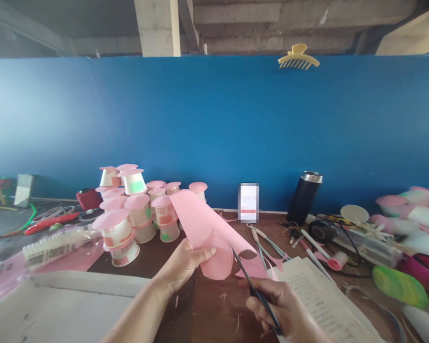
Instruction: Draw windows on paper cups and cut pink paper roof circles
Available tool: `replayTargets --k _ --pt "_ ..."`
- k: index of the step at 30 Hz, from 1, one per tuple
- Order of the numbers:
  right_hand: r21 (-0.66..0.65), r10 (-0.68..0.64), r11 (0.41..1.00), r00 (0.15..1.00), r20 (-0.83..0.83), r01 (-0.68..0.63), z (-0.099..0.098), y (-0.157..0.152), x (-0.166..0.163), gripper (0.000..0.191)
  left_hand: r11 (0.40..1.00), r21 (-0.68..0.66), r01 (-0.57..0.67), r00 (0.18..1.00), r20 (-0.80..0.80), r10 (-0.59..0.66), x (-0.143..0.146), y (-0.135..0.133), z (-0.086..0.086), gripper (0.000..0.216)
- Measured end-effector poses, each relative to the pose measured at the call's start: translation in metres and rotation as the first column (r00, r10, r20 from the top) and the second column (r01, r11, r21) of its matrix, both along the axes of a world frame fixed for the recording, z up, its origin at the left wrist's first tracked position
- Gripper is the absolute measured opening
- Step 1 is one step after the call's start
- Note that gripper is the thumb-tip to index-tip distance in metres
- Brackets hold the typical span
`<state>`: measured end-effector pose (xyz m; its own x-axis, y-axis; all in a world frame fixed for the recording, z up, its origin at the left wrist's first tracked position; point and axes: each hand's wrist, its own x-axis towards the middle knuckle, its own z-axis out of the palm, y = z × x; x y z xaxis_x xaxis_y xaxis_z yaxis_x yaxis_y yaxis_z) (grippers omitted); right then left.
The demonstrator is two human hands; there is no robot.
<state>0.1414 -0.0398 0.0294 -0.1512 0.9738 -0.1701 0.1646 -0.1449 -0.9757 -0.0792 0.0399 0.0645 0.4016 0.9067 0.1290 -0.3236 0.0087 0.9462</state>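
With our left hand (190, 258) at our view's seven o'clock clamped on the pink paper (204, 221) at six, probably to steady it, we grip the scissors (258, 293) in our right hand (280, 301) at five, against the paper's edge, while stacked cups (140, 216) stand at eight, seemingly set aside

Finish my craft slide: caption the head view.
Left hand holds pink paper, right hand scissors at its edge, decorated cups behind.

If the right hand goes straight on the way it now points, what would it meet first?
Most likely the pink paper held by the left hand: the scissors in the right hand point toward it, though depth is unclear.
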Motion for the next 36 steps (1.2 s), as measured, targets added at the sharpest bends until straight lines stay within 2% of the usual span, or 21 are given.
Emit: replayTargets --k 8,19,24,30,36 --pt "-0.007 -0.017 1.000 1.000 0.024 0.017 -0.002 0.000 -0.002 0.062 0.999 0.012 0.038 0.999 -0.026 -0.037 -0.002 0.000 0.002 0.033" --pt "-0.017 0.023 1.000 1.000 -0.007 -0.023 0.005 -0.001 -0.004 0.065 0.998 0.012 0.066 0.996 -0.068 -0.065 -0.010 0.004 0.001 0.033" --pt "-0.002 0.052 0.999 0.999 -0.005 -0.052 0.005 -0.001 -0.004 0.054 0.996 0.010 0.087 0.994 -0.073 -0.086 -0.013 0.006 0.001 0.035" --pt "0.042 0.083 0.996 0.997 0.002 -0.083 -0.005 -0.001 -0.001 0.039 0.996 0.018 0.090 0.992 -0.090 -0.088 -0.014 0.007 0.000 0.033" --pt "0.093 0.150 0.984 0.988 0.023 -0.151 -0.004 0.001 0.002 0.038 0.996 0.015 0.085 0.991 -0.109 -0.083 -0.015 0.008 -0.001 0.039"
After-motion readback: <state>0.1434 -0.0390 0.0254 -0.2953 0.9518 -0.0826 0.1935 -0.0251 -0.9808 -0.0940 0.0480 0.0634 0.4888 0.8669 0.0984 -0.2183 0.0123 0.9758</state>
